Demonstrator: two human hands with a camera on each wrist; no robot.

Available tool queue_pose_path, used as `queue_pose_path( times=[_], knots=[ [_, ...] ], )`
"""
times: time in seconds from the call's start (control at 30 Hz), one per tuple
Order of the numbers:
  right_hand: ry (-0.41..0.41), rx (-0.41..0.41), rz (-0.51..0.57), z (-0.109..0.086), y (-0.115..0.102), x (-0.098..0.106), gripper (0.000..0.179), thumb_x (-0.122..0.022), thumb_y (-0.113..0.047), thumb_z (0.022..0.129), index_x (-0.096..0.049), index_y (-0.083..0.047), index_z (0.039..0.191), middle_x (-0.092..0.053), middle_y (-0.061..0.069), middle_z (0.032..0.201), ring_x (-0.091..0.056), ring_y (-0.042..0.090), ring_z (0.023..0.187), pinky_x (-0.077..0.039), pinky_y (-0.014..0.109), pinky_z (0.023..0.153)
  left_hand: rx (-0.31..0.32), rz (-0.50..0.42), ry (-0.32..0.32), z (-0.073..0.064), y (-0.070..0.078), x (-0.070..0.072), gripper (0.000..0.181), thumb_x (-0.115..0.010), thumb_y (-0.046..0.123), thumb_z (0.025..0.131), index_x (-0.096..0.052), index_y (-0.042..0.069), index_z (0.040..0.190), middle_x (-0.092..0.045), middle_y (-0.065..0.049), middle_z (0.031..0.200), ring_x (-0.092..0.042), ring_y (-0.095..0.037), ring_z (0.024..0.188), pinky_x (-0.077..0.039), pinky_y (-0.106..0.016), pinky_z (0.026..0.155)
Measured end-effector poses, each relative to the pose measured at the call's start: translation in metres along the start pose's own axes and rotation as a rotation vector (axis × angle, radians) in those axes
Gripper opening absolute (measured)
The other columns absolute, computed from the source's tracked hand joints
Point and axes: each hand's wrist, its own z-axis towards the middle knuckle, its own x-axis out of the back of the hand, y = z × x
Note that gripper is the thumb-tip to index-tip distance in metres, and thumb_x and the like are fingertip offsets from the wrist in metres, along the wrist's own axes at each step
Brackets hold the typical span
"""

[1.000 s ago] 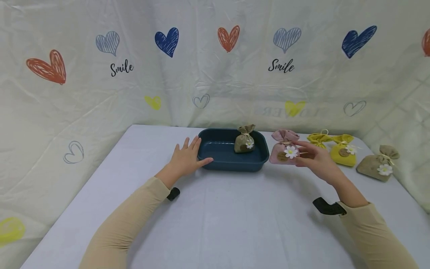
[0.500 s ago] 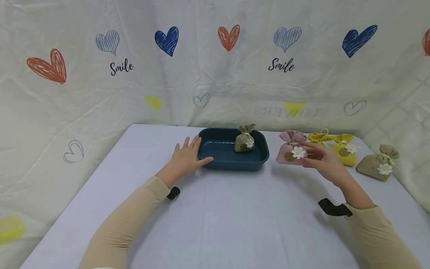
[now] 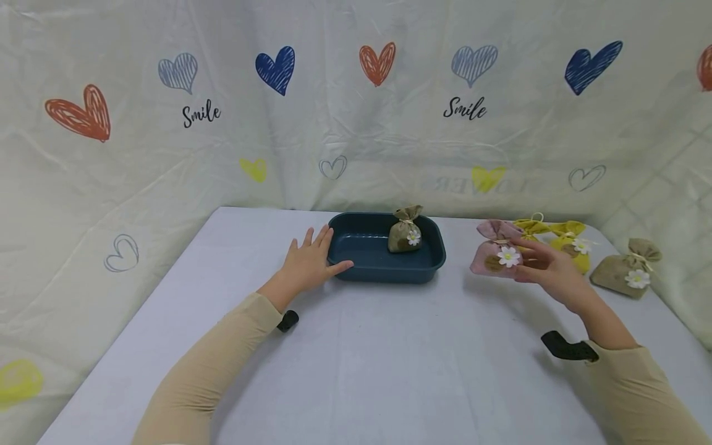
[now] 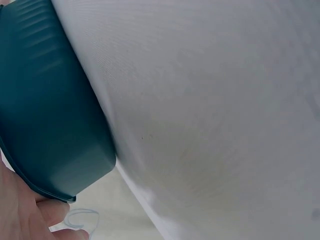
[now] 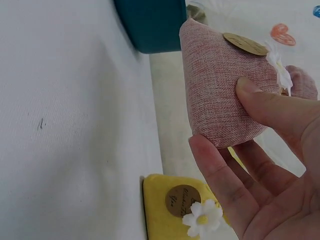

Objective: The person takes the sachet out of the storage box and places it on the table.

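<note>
In the head view my right hand (image 3: 556, 275) pinches a pink cloth pouch (image 3: 492, 256) by its side, lifted above the table. The right wrist view shows thumb and fingers on the pouch (image 5: 225, 85), which bears a round brown tag and a white flower. My left hand (image 3: 306, 262) lies with spread, straight fingers against the left end of a dark teal basin (image 3: 384, 274). In the left wrist view, fingers touch the rim of the basin (image 4: 55, 110). A brown pouch (image 3: 403, 238) sits upright inside the basin at its right.
Two yellow pouches, one of them a yellow pouch (image 3: 581, 262) with a flower, lie right of the basin, partly behind the pink pouch and right hand. Farther right lies another brown pouch (image 3: 617, 275). A printed curtain (image 3: 356, 136) hangs behind the white table (image 3: 378, 358).
My right hand has moved to the right with the pink pouch, away from the basin and nearer the yellow pouches. The left hand and the basin have stayed in place.
</note>
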Motion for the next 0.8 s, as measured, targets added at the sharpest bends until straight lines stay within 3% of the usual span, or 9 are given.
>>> queue_pose_path(
  times=[0.23, 0.37, 0.43, 0.5, 0.67, 0.8],
  knots=[
    [-0.023, -0.018, -0.002, -0.003, 0.011, 0.007, 0.057, -0.065, -0.011, 0.102, -0.04, 0.005, 0.152, -0.052, 0.036, 0.134, -0.058, -0.011, 0.094, -0.057, 0.021, 0.074, -0.001, 0.005, 0.004, -0.001, 0.0, 0.0, 0.103, -0.041, 0.077, 0.096, -0.011, 0.007, 0.166, -0.009, -0.009, 0.172, -0.006, -0.039, 0.156, -0.013, -0.065, 0.119],
    [-0.031, 0.003, 0.037, -0.006, 0.019, 0.013, 0.05, -0.065, -0.006, 0.101, -0.049, -0.004, 0.149, -0.062, 0.005, 0.122, -0.061, -0.009, 0.095, -0.059, 0.025, 0.073, 0.001, 0.004, 0.006, 0.0, 0.0, 0.0, 0.103, -0.04, 0.078, 0.096, -0.011, 0.007, 0.166, -0.009, -0.008, 0.172, -0.006, -0.038, 0.156, -0.013, -0.065, 0.119],
    [-0.033, 0.008, 0.051, -0.008, 0.022, 0.015, 0.048, -0.065, -0.005, 0.101, -0.052, -0.008, 0.147, -0.061, -0.013, 0.115, -0.061, -0.008, 0.095, -0.059, 0.024, 0.073, 0.002, 0.002, 0.006, 0.0, 0.001, 0.0, 0.103, -0.04, 0.078, 0.096, -0.011, 0.007, 0.166, -0.009, -0.008, 0.172, -0.006, -0.038, 0.156, -0.013, -0.065, 0.119],
    [-0.042, 0.004, 0.049, -0.01, 0.024, 0.018, 0.048, -0.065, -0.005, 0.101, -0.052, -0.009, 0.147, -0.058, -0.023, 0.112, -0.061, -0.008, 0.096, -0.059, 0.024, 0.073, 0.001, 0.001, 0.008, 0.0, 0.001, 0.0, 0.104, -0.04, 0.078, 0.096, -0.011, 0.007, 0.166, -0.009, -0.008, 0.172, -0.006, -0.038, 0.156, -0.013, -0.065, 0.119],
    [-0.061, -0.019, 0.017, -0.016, 0.03, 0.022, 0.05, -0.067, -0.009, 0.101, -0.051, -0.007, 0.148, -0.058, -0.019, 0.114, -0.06, -0.008, 0.098, -0.058, 0.023, 0.074, -0.003, -0.007, 0.006, -0.001, 0.001, 0.0, 0.103, -0.041, 0.077, 0.096, -0.011, 0.006, 0.165, -0.009, -0.009, 0.172, -0.006, -0.039, 0.156, -0.013, -0.065, 0.119],
    [-0.063, -0.011, 0.064, -0.021, 0.036, 0.027, 0.05, -0.066, -0.005, 0.1, -0.054, -0.019, 0.147, -0.061, -0.022, 0.114, -0.062, -0.007, 0.099, -0.059, 0.024, 0.073, 0.0, -0.01, 0.003, 0.0, 0.0, 0.0, 0.104, -0.041, 0.078, 0.096, -0.011, 0.007, 0.166, -0.009, -0.009, 0.172, -0.005, -0.038, 0.156, -0.012, -0.065, 0.119]
  ],
)
